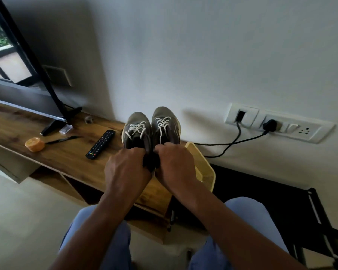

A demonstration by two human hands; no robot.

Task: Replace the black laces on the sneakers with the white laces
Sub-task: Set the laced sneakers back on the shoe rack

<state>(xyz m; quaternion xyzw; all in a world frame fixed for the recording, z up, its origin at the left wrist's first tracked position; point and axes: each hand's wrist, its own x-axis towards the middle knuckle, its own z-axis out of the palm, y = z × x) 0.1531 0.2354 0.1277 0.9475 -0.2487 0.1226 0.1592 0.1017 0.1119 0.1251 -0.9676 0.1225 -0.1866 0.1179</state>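
Two grey sneakers (151,129), both threaded with white laces (162,123), stand side by side on the wooden table (70,152), toes to the wall. The left hand (127,168) and right hand (174,164), close together, each grip a heel collar. The shoes likely handle light, the laces limp; heels, lace ends and any black laces are hidden.

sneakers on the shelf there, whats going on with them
A person holds the pair of grey sneakers by the heels on the wooden shelf, left hand on one, right hand on the other. Both already show white laces. A remote lies beside them.
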